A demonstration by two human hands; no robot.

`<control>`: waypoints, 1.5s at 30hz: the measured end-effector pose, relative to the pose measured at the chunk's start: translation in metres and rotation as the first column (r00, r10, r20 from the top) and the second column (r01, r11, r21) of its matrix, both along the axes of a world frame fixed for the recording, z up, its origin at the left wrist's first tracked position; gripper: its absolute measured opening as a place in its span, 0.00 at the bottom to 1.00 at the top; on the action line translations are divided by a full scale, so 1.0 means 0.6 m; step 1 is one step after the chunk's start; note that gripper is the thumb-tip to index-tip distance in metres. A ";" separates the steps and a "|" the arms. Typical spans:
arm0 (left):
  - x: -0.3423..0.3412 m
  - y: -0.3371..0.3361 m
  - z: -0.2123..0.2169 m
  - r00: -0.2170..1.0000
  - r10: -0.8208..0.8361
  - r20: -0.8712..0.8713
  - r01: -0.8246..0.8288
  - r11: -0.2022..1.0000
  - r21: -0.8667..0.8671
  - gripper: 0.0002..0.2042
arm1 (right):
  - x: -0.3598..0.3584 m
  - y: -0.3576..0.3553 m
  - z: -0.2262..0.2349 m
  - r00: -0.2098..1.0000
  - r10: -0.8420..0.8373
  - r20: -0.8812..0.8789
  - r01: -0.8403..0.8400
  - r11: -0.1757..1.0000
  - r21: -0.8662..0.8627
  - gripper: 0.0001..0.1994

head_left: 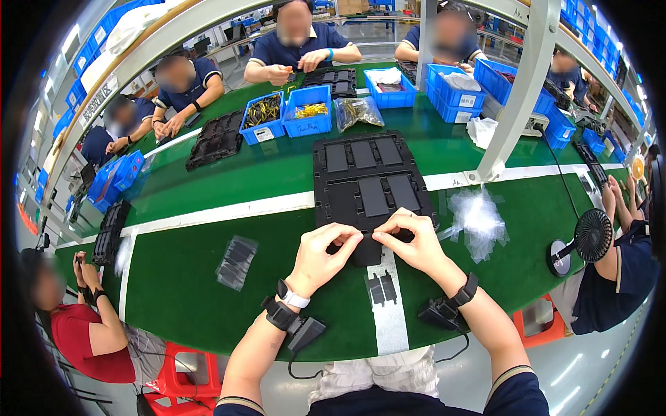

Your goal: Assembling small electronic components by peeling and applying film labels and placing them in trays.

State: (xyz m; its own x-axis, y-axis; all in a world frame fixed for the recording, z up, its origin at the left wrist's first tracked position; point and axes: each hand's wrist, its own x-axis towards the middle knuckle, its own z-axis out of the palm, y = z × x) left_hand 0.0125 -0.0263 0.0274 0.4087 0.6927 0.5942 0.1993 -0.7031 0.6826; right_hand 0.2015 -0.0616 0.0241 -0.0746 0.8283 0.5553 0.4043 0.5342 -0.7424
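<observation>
My left hand and my right hand meet in front of me, fingers closed in a pinch. Between them their fingertips grip the top edge of a small flat black panel. Just beyond is a black plastic tray with several dark rectangular panels in its slots. Nearer me, thin black strips stick to a white band on the green table. To the left of my left hand lies a clear sheet with dark strips.
Clear film scraps lie right of the tray, beside a grey metal post. A black desk fan stands at the right. Blue bins and a bag of parts sit beyond the tray. Several people work around the table.
</observation>
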 end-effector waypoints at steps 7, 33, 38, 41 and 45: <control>0.002 -0.014 0.006 0.998 0.049 -0.037 -0.050 0.999 -0.011 0.03 | 0.000 0.000 0.005 0.998 0.052 -0.023 -0.055 0.989 -0.140 0.06; -0.012 -0.035 -0.013 0.779 -0.492 0.389 0.611 0.453 -0.650 0.12 | 0.008 -0.004 -0.015 0.525 0.432 -0.733 -0.708 0.700 -0.095 0.17; -0.006 -0.034 -0.011 0.892 -0.446 0.074 0.402 0.710 -0.579 0.11 | 0.026 -0.044 0.060 0.735 0.378 -0.563 -0.578 0.784 -0.228 0.27; -0.006 -0.031 -0.013 0.886 -0.314 -0.340 0.194 0.919 -0.344 0.07 | 0.042 -0.089 0.101 0.914 0.294 0.278 -0.250 0.951 -0.184 0.28; 0.004 -0.043 -0.024 0.864 -0.290 -0.412 0.223 0.954 -0.203 0.10 | 0.044 -0.127 0.061 0.701 0.259 0.665 -0.090 0.957 -0.277 0.24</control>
State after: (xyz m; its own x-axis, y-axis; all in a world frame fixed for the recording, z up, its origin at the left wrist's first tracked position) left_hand 0.0147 -0.0522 0.0128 0.7758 0.5917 0.2191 0.3237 -0.6714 0.6667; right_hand 0.2276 -0.1377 0.0605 -0.5200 0.8476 0.1060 0.7607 0.5159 -0.3939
